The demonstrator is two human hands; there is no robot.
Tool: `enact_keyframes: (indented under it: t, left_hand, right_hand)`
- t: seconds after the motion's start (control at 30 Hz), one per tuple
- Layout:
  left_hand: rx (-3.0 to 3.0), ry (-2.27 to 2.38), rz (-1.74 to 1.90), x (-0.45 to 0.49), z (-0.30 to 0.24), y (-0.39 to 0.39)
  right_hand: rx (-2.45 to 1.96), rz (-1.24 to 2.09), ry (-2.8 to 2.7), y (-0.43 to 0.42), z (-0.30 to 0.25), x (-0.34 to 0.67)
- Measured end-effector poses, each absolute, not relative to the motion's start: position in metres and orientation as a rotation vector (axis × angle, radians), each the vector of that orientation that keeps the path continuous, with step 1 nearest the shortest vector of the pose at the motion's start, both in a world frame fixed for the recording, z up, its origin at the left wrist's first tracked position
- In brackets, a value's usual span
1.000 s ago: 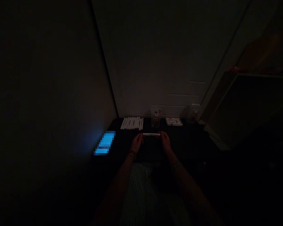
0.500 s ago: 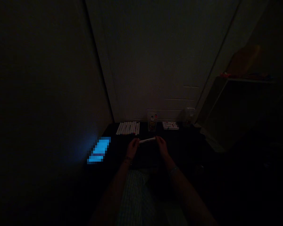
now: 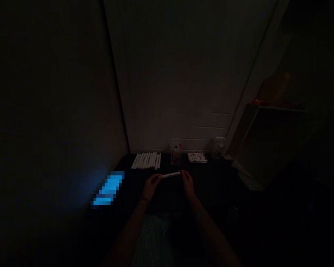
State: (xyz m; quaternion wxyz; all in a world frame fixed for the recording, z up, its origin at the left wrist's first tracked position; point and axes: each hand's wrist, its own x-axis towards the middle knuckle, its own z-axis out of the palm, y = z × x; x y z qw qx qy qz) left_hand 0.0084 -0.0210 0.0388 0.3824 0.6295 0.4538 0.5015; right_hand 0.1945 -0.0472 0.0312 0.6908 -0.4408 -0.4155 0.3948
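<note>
The scene is very dark. Both of my hands hold one white marker crosswise over a dark table. My left hand pinches its left end and my right hand grips its right end. A row of several white markers lies side by side just beyond my left hand.
A glowing blue screen lies at the table's left edge. At the back stand a small clear jar, a flat printed pack and another clear container. Walls close in behind and on the left; a dark shelf unit stands right.
The marker has tilted a little, its left end lower. My view has tipped upward and rightward, so everything sits lower and further left in the picture. Both hands keep their hold.
</note>
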Motion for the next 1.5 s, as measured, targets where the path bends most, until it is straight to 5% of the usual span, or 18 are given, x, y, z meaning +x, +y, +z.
enact_keyframes:
  t: [0.5, 1.5]
  left_hand:
    - [1.604, 1.191, 1.283, 0.0079, 0.0416, -0.0236]
    - [1.741, 1.194, 1.137, 0.0138, 0.0394, -0.0273]
  right_hand:
    - [-1.308, 0.563, -1.023, -0.0505, 0.0292, 0.192]
    - [-1.327, 0.651, -1.07, -0.0473, 0.0284, 0.1949]
